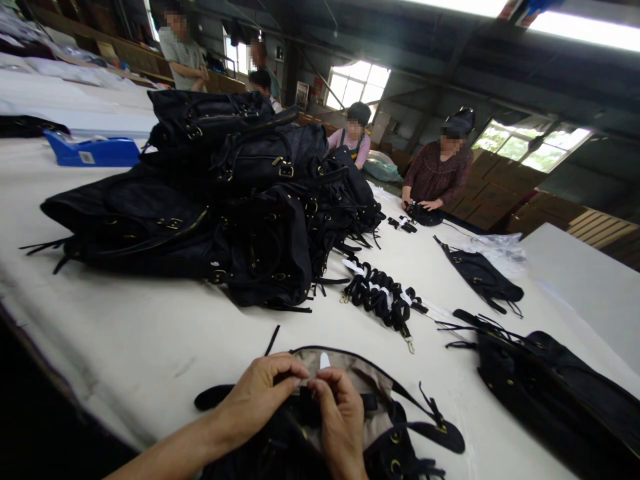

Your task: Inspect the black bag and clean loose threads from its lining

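The fingers (295, 381) of the left hand (260, 397) and right hand (340, 417) are pinched together at the open mouth of a black bag (350, 427), which lies on the near edge of the worktop (150, 347). What they pinch appears to be a small white tag (325, 361) or a bit of the tan lining (360, 377); I cannot tell which. This bag reads as mid-work: open, straps loose.

Just beyond, a bundle of wrapped straps (380, 297) lies in a row, not yet attached to anything. Far left, a big pile of bags (225, 200) is heaped; whether these are finished or waiting I cannot tell. On the right, two more bags (550, 380) (480, 277) lie apart. At the far end, a seated person (437, 177) handles another bag (423, 215).
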A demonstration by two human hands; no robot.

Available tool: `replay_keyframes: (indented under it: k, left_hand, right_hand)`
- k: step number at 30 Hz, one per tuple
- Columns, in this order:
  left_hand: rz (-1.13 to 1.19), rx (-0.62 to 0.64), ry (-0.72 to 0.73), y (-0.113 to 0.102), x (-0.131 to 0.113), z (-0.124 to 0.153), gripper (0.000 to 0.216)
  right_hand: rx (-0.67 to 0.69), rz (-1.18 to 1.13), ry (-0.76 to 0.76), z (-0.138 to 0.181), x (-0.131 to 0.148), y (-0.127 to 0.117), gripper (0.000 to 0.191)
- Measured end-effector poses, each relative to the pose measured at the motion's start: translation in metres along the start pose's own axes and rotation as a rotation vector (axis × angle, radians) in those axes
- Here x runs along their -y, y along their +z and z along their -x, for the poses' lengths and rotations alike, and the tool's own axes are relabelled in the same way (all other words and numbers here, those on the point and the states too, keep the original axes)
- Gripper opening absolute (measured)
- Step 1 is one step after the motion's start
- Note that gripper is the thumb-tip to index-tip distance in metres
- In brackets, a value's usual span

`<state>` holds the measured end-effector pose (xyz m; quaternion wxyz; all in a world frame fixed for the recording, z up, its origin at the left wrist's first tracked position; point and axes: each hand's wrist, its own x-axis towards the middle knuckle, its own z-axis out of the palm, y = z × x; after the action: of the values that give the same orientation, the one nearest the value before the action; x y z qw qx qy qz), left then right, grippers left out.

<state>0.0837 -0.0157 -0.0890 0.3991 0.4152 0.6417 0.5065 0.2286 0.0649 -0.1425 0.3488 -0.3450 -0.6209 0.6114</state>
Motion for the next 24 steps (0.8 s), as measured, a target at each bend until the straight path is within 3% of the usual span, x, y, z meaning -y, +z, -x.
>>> replay_keyframes:
  k: [9,15,24]
  left_hand:
    - [0.009,0.032,-0.013,0.003,0.009,0.002,0.019]
    - [-0.025,0.041,-0.021,0.002,0.002,0.003,0.018]
    - [-0.021,0.047,-0.028,0.002,0.006,0.005,0.013]
  right_hand:
    - [-0.027,0.058,-0.033,0.001,0.009,-0.001,0.014]
    - [-0.005,0.088,-0.171,0.0,0.011,0.001,0.012]
    - [0.055,0.108,-0.209,0.0,0.012,0.002,0.012]
